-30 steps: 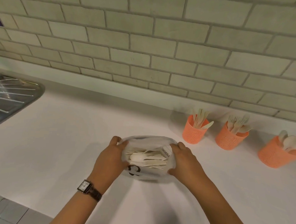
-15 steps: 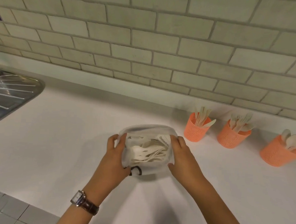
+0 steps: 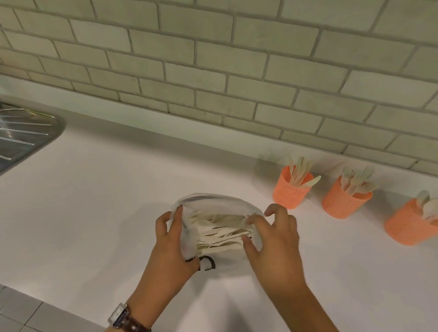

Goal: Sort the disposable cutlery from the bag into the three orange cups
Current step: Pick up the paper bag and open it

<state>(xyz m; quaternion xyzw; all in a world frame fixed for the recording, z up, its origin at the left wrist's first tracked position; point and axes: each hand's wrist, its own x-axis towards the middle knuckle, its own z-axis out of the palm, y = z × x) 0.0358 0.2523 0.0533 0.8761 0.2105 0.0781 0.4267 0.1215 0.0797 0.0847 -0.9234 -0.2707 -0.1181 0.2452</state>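
we see a translucent white plastic bag (image 3: pixel 218 204), thin and crinkled with a black printed mark on its near side, lying on its side on the smooth white countertop (image 3: pixel 97 197) at six o'clock from the middle of the view. its mouth is spread into an oval, showing a stack of pale, flat, matte disposable cutlery (image 3: pixel 219 235).

our left hand (image 3: pixel 172 252), above a brown-strapped wristwatch (image 3: pixel 128 322), grips the bag's nine o'clock edge, fingers curled over the rim and thumb below. our right hand (image 3: pixel 274 247) curls forefinger and thumb onto the film at three o'clock; whether they also pinch cutlery, we cannot tell.

at two to three o'clock stand three round orange perforated cups: the left cup (image 3: pixel 291 192) holds knives, the middle cup (image 3: pixel 344 201) forks, the right cup (image 3: pixel 410 226) spoons.

a grey-green brick-tile wall (image 3: pixel 218 64) runs behind, a ribbed steel drainboard (image 3: pixel 16 140) sits at nine o'clock, and grey floor tiles (image 3: pixel 7 312) at seven.

since half a second ago the right fingers have shifted from the bag's outer side in over its mouth; the cups have not moved.
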